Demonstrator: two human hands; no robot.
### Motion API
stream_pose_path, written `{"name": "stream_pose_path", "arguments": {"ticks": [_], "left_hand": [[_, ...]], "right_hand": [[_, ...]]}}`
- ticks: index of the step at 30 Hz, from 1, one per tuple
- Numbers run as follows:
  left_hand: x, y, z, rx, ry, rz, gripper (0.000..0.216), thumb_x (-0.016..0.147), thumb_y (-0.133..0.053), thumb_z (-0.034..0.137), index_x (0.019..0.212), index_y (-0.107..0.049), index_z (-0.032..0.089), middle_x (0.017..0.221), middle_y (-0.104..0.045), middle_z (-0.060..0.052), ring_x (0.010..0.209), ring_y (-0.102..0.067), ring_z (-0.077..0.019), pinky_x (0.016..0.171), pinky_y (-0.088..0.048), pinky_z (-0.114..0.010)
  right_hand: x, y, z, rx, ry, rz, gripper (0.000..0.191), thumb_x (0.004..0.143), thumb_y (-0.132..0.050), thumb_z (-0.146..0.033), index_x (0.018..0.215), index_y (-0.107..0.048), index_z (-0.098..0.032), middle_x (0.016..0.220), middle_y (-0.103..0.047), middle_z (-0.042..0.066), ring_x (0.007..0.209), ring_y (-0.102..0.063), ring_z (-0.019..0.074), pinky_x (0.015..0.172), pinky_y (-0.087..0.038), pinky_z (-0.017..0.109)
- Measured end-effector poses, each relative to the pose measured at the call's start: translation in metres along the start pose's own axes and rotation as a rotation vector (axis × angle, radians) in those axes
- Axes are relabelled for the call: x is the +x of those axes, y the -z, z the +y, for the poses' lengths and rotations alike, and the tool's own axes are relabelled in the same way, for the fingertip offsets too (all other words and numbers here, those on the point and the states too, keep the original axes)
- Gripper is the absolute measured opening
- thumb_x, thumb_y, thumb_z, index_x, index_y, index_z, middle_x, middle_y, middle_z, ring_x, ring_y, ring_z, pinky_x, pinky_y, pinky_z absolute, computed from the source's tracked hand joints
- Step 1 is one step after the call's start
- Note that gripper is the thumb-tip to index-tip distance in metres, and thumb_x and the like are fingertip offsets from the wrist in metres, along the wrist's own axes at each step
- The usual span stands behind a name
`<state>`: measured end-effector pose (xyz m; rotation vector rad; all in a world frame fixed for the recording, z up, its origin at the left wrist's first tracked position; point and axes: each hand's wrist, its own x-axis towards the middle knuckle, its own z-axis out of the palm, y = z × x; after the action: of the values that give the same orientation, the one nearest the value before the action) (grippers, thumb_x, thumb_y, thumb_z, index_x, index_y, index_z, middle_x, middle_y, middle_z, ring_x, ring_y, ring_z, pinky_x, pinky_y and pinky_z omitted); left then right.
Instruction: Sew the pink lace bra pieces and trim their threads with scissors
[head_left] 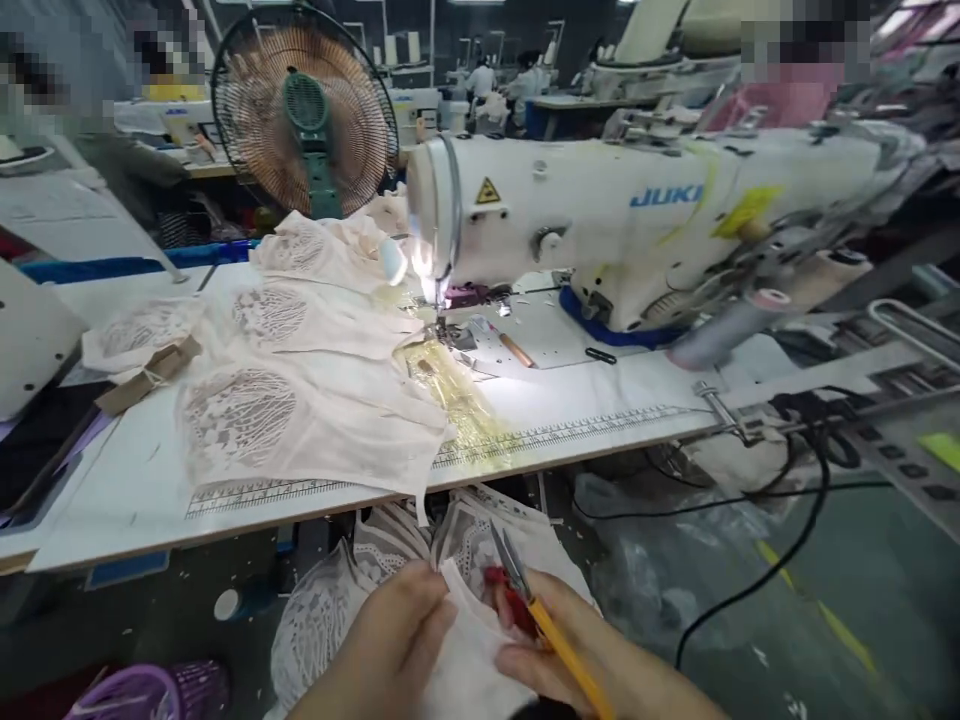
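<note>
Pretty clearly a garment factory floor, or at least a big sewing workshop. There's a chunky industrial sewing machine (585, 205) marked JUKI on a white worktable (142, 490), with a ruler strip (585, 430) running along the front edge. Pale lace garments (315, 420) are spread across the table, and more lace pieces (319, 625) sit below the edge. Further back it's just more stations, with people (481, 80), thread cones (414, 47), a big fan (306, 105) and strip lights (476, 2) overhead.
</note>
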<state>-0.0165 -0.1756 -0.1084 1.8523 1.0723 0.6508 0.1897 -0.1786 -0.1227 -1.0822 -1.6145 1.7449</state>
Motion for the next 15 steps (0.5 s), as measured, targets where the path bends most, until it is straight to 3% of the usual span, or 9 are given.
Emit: {"name": "stream_pose_path", "arguments": {"ticks": [4, 8, 11, 15], "left_hand": [[0.003, -0.004, -0.002, 0.186, -0.013, 0.039, 0.027, 0.091, -0.042, 0.025, 0.069, -0.057, 0.019, 0.067, -0.057, -0.002, 0.064, -0.057, -0.0143, 0.059, -0.043, -0.021], [0.004, -0.007, 0.004, 0.250, -0.012, 0.191, 0.027, 0.089, -0.046, 0.023, 0.063, -0.053, 0.020, 0.062, -0.057, 0.001, 0.057, -0.057, -0.0118, 0.054, -0.042, -0.018], [0.002, -0.009, 0.006, 0.241, 0.042, 0.234, 0.030, 0.089, -0.047, 0.023, 0.059, -0.050, 0.020, 0.059, -0.053, 0.002, 0.052, -0.053, -0.0103, 0.050, -0.039, -0.017], [-0.002, -0.014, 0.008, 0.183, -0.086, 0.218, 0.025, 0.091, -0.043, 0.023, 0.069, -0.056, 0.020, 0.064, -0.054, 0.000, 0.060, -0.055, -0.0128, 0.055, -0.040, -0.021]], "right_hand": [[-0.009, 0.007, -0.012, -0.145, 0.037, 0.151, 0.019, 0.072, -0.055, -0.029, 0.073, -0.037, -0.023, 0.073, -0.044, -0.001, 0.065, -0.041, 0.0150, 0.058, -0.039, 0.025], [-0.013, 0.012, -0.012, -0.163, 0.050, 0.211, 0.019, 0.077, -0.053, -0.035, 0.073, -0.040, -0.022, 0.074, -0.047, 0.001, 0.066, -0.045, 0.0166, 0.059, -0.041, 0.027], [-0.015, 0.013, 0.001, -0.040, 0.014, 0.210, 0.025, 0.077, -0.058, -0.040, 0.073, -0.042, -0.021, 0.078, -0.050, 0.003, 0.066, -0.046, 0.0165, 0.058, -0.042, 0.027], [-0.010, 0.018, 0.016, 0.285, -0.071, 0.153, 0.036, 0.079, -0.057, -0.054, 0.073, -0.045, -0.020, 0.067, -0.048, -0.002, 0.055, -0.043, 0.0117, 0.051, -0.038, 0.023]]}}
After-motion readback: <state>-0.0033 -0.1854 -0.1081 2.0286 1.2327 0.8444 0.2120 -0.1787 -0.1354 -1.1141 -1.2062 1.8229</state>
